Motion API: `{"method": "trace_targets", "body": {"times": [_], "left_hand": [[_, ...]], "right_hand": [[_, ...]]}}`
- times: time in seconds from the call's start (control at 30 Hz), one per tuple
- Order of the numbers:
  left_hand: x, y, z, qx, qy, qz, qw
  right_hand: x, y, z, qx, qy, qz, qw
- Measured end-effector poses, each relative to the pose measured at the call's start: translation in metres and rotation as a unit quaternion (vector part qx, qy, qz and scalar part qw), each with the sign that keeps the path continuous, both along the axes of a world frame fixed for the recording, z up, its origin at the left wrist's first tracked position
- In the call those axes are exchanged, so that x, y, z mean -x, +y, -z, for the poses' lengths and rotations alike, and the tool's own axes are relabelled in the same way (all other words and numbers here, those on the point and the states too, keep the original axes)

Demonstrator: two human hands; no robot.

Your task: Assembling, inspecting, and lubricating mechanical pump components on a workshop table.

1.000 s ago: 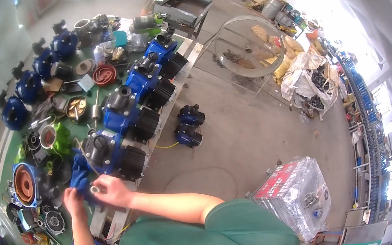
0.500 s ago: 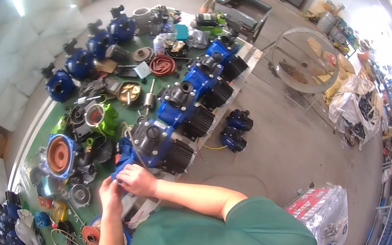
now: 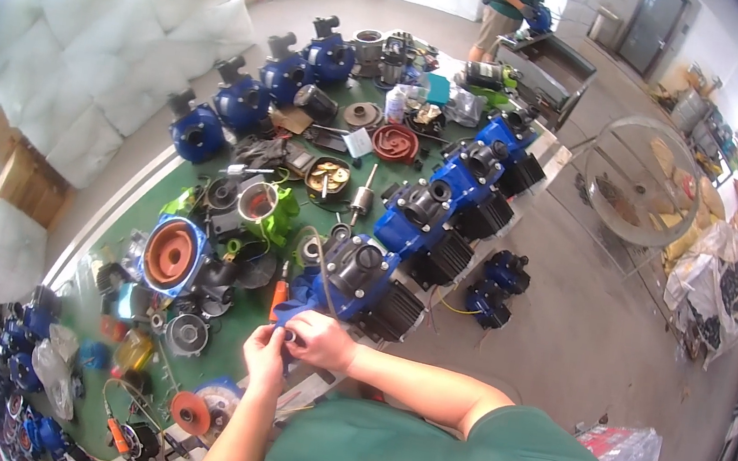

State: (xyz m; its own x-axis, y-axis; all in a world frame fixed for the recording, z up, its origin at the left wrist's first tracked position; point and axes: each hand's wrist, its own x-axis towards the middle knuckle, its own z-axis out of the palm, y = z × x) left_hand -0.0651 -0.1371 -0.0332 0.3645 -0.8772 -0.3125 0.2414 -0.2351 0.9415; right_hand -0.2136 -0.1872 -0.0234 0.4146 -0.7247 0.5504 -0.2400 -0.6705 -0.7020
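Note:
My left hand [image 3: 264,353] and my right hand [image 3: 321,343] meet at the table's near edge, both with fingers pinched. Between their fingertips is a small dark round part [image 3: 290,336], too small to name. Blue cloth [image 3: 290,310] lies bunched against the fingers; how much of it is gripped is hidden. Just beyond stands an orange-handled screwdriver-like tool [image 3: 281,289]. To the right of it is the nearest blue pump [image 3: 354,271] with its black finned motor [image 3: 392,311], a thin hose passing in front.
Several blue pumps [image 3: 424,210] line the table's right edge, more [image 3: 241,99] the far left. Loose parts crowd the green tabletop [image 3: 146,209]: a red impeller [image 3: 394,143], a bowl of brass pieces [image 3: 327,179]. Two small pumps [image 3: 498,286] sit on the floor. A person [image 3: 511,5] stands at a metal cart [image 3: 542,71].
The view has turned left, so the scene sits further right. My hands stay together at the blue cloth; the small dark round part and the orange handle now show more clearly.

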Motion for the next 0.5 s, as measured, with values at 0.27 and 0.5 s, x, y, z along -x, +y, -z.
{"method": "trace_targets", "body": {"times": [0.27,0.5], "left_hand": [[-0.003,0.010,-0.004,-0.059,0.281,-0.049,0.957],[0.001,0.016,0.011,-0.037,0.313,0.029,0.948]], "right_hand": [[0.002,-0.003,-0.012,-0.067,-0.040,-0.009,0.997],[0.002,0.000,-0.012,0.028,0.009,0.040,0.999]]}}
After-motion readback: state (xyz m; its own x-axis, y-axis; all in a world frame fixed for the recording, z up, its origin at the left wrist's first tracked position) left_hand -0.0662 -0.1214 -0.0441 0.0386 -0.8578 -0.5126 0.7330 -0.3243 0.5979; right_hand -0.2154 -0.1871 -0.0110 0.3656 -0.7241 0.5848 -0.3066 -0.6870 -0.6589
